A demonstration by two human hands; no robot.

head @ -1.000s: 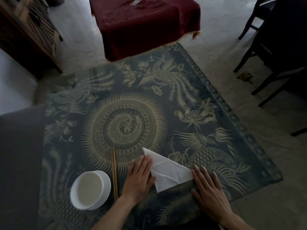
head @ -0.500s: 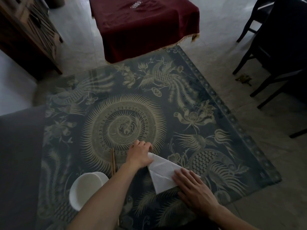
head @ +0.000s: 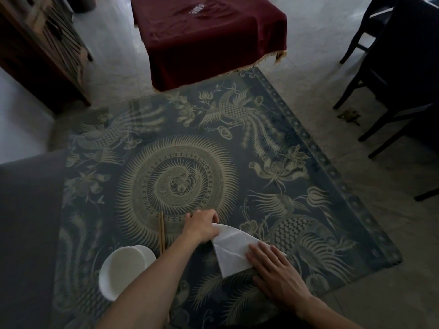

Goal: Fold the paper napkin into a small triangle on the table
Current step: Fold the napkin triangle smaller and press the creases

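A white paper napkin (head: 231, 248), folded into a triangle with visible creases, lies near the front edge of the table (head: 273, 143), which has a dark cloth patterned with gold birds and a central swirl. My left hand (head: 202, 225) pinches the napkin's far top corner and lifts it slightly off the cloth. My right hand (head: 275, 271) lies flat with fingers spread on the napkin's right corner, pressing it down and hiding that end.
A white bowl (head: 124, 270) stands at the front left, partly behind my left forearm. Wooden chopsticks (head: 162, 230) lie beside it. Beyond the table is a low stand under a maroon cloth (head: 209, 36). Dark chairs (head: 392, 74) stand at the right, a wooden cabinet (head: 40, 48) at the left.
My left hand left the napkin's left side, went to its far corner and closed on it. My right hand slid further onto the napkin. The corner now lifts slightly.
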